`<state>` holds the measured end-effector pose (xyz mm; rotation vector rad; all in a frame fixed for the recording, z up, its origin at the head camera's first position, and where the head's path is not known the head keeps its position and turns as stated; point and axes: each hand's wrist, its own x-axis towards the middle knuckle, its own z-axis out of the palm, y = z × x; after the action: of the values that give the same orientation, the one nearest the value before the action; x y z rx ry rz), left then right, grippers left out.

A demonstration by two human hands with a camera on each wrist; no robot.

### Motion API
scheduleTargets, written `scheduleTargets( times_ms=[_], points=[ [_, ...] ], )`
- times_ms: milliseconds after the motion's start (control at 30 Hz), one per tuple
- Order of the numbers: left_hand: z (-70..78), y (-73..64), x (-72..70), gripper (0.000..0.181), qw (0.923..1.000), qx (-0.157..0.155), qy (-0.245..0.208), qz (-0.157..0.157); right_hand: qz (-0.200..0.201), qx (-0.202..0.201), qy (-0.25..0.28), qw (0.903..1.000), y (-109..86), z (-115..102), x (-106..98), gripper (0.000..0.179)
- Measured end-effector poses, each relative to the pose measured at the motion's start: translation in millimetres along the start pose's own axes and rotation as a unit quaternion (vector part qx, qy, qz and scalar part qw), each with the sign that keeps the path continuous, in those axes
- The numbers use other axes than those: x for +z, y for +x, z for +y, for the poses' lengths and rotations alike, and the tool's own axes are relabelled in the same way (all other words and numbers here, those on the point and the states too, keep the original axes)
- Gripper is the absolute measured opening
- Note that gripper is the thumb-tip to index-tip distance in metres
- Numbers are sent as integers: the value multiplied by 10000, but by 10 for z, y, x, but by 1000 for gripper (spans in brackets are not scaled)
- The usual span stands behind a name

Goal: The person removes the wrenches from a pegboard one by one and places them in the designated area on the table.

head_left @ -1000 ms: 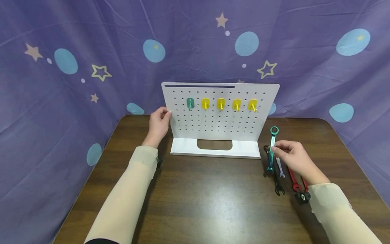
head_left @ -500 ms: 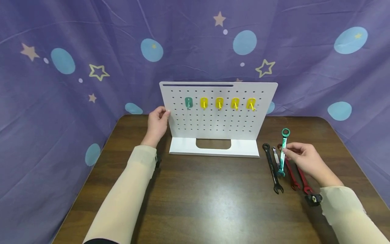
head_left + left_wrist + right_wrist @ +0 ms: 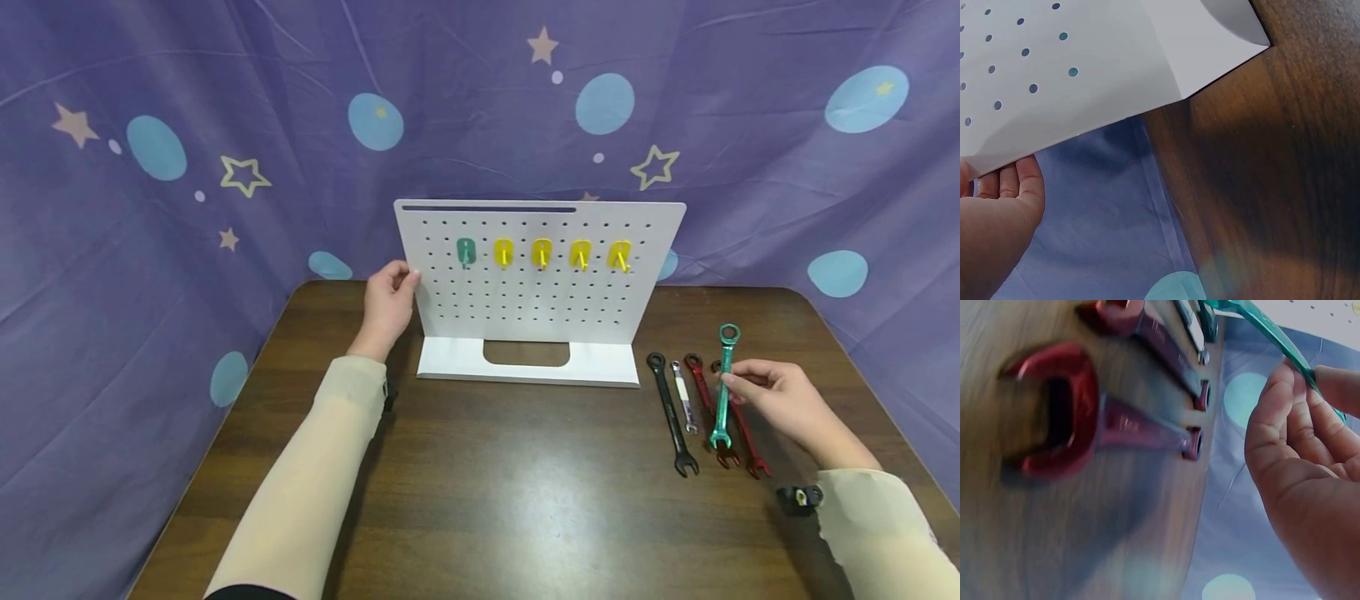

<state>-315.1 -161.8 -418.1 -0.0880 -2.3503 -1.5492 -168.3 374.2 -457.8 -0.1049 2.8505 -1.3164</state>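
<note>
My left hand [image 3: 387, 307] grips the left edge of a white pegboard [image 3: 525, 304], thumb on the front and fingers behind, as the left wrist view shows too. Between thumb and fingers, my right hand [image 3: 783, 404] pinches a green combination wrench [image 3: 723, 387], ring end up and open end down. It is held over two red wrenches [image 3: 752, 446] lying on the table, partly covering them in the head view. To their left lie a small silver wrench [image 3: 684, 398] and a long black wrench [image 3: 670, 417]. In the right wrist view a red wrench [image 3: 1085, 412] looms close below the hand.
One green hook [image 3: 466, 252] and several yellow hooks [image 3: 542, 253] sit in a row on the pegboard, with nothing hanging on them. The brown wooden table [image 3: 480, 500] ends at a purple patterned curtain [image 3: 480, 108] behind.
My right hand has carried the green wrench to the right, from over the black wrench to over the red ones. The left hand stays at the pegboard's edge.
</note>
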Motion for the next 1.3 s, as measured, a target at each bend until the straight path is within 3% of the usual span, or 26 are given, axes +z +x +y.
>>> scheduleTargets(
  times_ms=[433, 767, 1100, 1300],
  points=[
    [9, -3, -3, 17, 10000, -51, -26, -14, -202, 236, -151, 9994, -105, 263, -207, 38],
    [24, -6, -11, 18, 10000, -43, 11, -14, -409, 515, -419, 9970, -145, 318, -300, 43],
    [14, -4, -4, 17, 10000, -56, -10, -19, -862, 803, -678, 9907, -179, 376, -353, 48],
    [10, 0, -6, 17, 10000, -34, -33, -22, -920, 849, -849, 9885, -179, 391, -383, 43]
  ],
)
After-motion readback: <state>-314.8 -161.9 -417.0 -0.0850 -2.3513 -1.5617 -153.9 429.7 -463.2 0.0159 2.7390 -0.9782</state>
